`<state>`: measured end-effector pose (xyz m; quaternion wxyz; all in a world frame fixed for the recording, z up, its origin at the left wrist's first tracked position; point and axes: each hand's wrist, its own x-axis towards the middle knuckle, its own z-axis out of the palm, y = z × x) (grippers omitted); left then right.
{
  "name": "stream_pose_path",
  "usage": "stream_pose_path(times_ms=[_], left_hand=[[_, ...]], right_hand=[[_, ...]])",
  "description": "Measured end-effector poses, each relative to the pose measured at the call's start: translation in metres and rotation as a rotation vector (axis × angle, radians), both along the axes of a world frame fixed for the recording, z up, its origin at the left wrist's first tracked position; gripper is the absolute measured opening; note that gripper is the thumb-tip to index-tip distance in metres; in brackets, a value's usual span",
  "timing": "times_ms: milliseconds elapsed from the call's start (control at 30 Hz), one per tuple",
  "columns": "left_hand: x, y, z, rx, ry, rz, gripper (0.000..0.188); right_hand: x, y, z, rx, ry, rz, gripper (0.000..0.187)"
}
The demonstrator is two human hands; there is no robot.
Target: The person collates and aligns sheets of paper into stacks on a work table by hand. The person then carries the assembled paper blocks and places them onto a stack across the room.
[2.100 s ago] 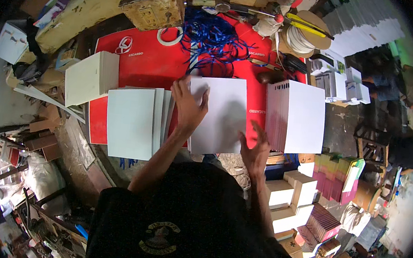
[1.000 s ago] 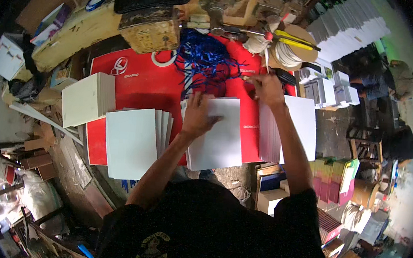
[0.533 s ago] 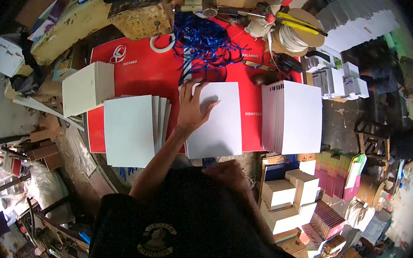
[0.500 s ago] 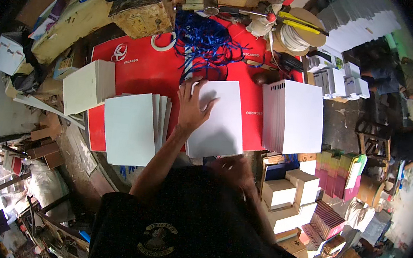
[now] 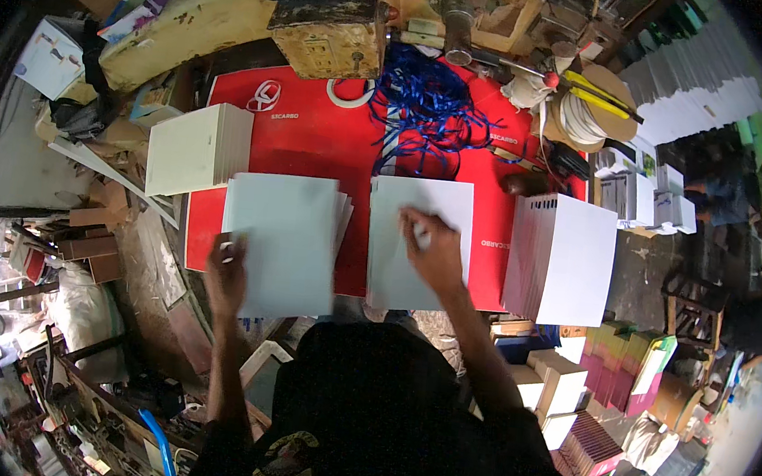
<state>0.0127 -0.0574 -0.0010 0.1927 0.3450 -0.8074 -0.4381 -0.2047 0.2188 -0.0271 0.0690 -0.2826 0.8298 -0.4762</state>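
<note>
Curling at the left edge of the pale pile (image 5: 285, 243), the left hand (image 5: 227, 277) is far from the right hand (image 5: 435, 254) — that one is over the white pile (image 5: 402, 287). Both piles lie on the red bench (image 5: 314, 128) — I can't tell if either hand grips.

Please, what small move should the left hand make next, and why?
Perhaps the left hand should nudge the white paper stack's top piece rightward, because lower pieces jut out beyond its right edge and the hand is at its left edge.
</note>
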Motion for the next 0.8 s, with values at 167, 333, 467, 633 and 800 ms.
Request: stream_pose_path(times_ms=[167, 333, 467, 633, 800], left_hand=[[-0.015, -0.005, 0.017, -0.843, -0.258, 0.095, 0.04], [-0.133, 0.111, -0.008, -0.288, -0.043, -0.604, 0.058], [-0.199, 0.146, -0.032, -0.511, -0.061, -0.69, 0.088], [-0.212, 0.151, -0.058, -0.474, -0.078, -0.689, 0.084], [-0.205, 0.118, -0.058, 0.022, 0.32, -0.518, 0.053]], right_hand=[[-0.109, -0.057, -0.011, 0.245, 0.644, 0.411, 0.021], [-0.156, -0.073, 0.002, 0.357, 0.874, 0.617, 0.014], [-0.189, -0.045, 0.017, 0.621, 0.978, 0.564, 0.014], [-0.186, 0.049, 0.007, 0.599, 0.629, 0.086, 0.017], [-0.097, 0.113, 0.006, 0.355, 0.165, -0.133, 0.016]])
